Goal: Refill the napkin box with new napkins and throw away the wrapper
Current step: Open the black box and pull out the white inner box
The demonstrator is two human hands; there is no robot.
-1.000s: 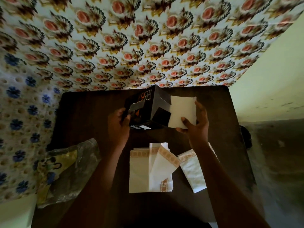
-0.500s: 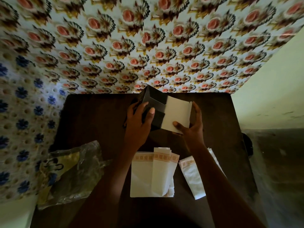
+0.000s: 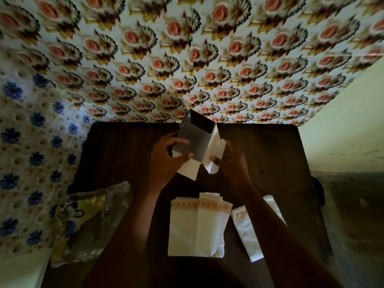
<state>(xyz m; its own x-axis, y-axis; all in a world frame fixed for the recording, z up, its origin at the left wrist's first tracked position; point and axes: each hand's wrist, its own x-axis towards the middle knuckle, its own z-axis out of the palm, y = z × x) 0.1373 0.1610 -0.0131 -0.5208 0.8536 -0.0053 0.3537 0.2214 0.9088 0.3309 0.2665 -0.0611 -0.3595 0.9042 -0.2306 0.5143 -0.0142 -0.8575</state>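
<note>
In the head view, the napkin box [image 3: 192, 140] is held up over the far middle of the dark table [image 3: 270, 159], its open end tilted toward the camera and its pale flaps spread out on the near side. The left hand [image 3: 166, 161] grips the box's left wall, thumb across the grey inner face and fingers wrapped behind. The right hand [image 3: 230, 163] pinches the right flap [image 3: 214, 156], thumb on top, fingers curled under it.

The new napkins [image 3: 197, 225] lie flat in a stack on the near middle of the table, between the forearms, with a smaller folded bundle [image 3: 249, 231] just to their right. The crumpled clear wrapper [image 3: 89, 219] sits on the near left corner, well apart from the box.

The step in hand looks like opening the box and holding its flaps clear; no napkin is in it yet, as far as the dark interior shows. The next move likely calls for one hand to let go, lift the stack squarely and slide it in without buckling the flaps. The wrapper remains to be thrown away.
</note>
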